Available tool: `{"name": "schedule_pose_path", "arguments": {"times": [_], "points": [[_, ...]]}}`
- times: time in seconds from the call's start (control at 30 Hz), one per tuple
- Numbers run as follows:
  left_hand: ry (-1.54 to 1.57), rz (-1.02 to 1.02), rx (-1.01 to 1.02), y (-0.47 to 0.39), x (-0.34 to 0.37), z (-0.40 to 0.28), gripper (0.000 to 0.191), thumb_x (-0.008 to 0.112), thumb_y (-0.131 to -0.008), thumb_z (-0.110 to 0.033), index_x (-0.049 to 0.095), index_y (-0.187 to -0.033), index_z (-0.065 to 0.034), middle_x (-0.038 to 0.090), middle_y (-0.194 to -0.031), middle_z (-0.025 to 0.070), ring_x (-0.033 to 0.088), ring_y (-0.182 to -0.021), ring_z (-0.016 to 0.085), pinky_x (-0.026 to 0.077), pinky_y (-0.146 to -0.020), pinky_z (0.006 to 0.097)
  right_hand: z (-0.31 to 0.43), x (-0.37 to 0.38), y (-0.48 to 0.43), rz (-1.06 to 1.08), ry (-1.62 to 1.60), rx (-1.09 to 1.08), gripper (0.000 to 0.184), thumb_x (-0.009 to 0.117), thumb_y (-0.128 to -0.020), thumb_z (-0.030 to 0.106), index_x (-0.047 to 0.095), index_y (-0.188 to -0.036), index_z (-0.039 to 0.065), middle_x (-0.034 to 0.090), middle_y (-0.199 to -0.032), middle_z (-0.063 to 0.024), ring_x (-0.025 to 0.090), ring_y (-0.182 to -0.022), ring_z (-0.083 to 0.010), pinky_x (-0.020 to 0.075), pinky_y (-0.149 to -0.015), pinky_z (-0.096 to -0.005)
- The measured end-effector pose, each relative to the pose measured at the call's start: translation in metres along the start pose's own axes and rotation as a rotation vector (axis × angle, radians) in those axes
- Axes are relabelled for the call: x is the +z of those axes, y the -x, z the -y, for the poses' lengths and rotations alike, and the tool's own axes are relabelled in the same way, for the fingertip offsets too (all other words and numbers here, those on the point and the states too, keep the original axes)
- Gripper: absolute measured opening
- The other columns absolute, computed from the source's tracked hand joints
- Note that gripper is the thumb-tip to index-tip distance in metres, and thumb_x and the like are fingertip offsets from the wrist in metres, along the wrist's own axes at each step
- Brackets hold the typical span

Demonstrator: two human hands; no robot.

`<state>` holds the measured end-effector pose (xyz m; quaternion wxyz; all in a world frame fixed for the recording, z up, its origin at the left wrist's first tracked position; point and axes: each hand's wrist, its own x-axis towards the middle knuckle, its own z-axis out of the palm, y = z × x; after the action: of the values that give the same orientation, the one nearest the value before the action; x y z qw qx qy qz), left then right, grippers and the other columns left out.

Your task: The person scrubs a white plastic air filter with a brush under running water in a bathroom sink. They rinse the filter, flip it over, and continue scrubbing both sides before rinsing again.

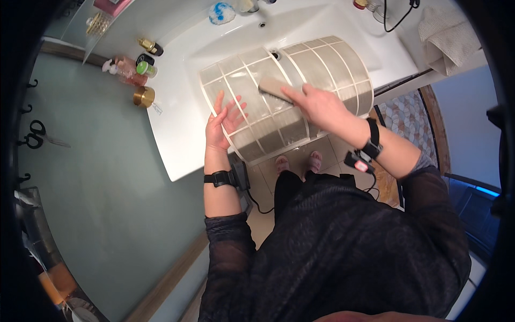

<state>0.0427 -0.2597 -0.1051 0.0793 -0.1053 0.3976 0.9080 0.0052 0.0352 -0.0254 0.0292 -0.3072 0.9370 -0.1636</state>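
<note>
A curved mesh air-conditioner filter (257, 96) with a white plastic grid frame lies across a white washbasin (169, 133), its near side bending down over the front rim. My left hand (225, 122) grips the filter's left edge, and its fingers show through the mesh from beneath. In my right hand (322, 106) is a scrubbing brush (275, 88) with a beige back and dark bristles. The bristles rest against the mesh left of the filter's middle gap. Wet patches shine on the mesh near the brush.
Pump bottles (130, 72), a green-lidded jar (146, 69) and a gold cup (143, 97) stand along the basin's left edge. A blue-and-white sponge (222, 13) sits by the faucet (249, 5). At the right hangs a beige towel (446, 40). Scissors (38, 135) hang on the left wall.
</note>
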Motion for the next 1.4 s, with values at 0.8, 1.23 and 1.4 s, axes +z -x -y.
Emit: {"name": "schedule_pose_path", "arguments": {"times": [0.8,1.23,1.4], "points": [[0.132,0.134,0.019,-0.003,-0.01,0.002,0.061,0.037,-0.096,-0.005,0.02,-0.154,-0.0167,0.029,-0.155,0.0148,0.042,-0.134,0.04,0.041,-0.107,0.0514,0.097,0.034,-0.067,-0.085,0.051,0.115,0.047,0.056,-0.084,0.012,0.051,-0.13,0.011,0.063,-0.095,-0.0221,0.068,-0.079,-0.0368,0.0551,-0.067,-0.0453],[0.193,0.122,0.06,0.001,-0.009,0.004,0.065,0.04,-0.092,-0.002,0.023,-0.153,-0.0167,0.032,-0.154,0.0134,0.045,-0.13,0.041,0.044,-0.105,0.0543,0.094,0.014,-0.067,-0.056,0.07,0.217,0.035,0.053,-0.088,0.016,0.055,-0.123,0.014,0.065,-0.094,-0.0186,0.067,-0.079,-0.0374,0.054,-0.067,-0.0478],[0.215,0.116,0.057,0.002,-0.007,0.003,0.068,0.038,-0.087,0.003,0.024,-0.152,-0.0133,0.031,-0.154,0.0134,0.043,-0.132,0.042,0.046,-0.102,0.0548,0.099,0.026,-0.064,0.057,0.04,0.16,0.037,0.052,-0.088,0.015,0.054,-0.126,0.013,0.065,-0.097,-0.0207,0.067,-0.084,-0.0378,0.0543,-0.07,-0.0474]]}}
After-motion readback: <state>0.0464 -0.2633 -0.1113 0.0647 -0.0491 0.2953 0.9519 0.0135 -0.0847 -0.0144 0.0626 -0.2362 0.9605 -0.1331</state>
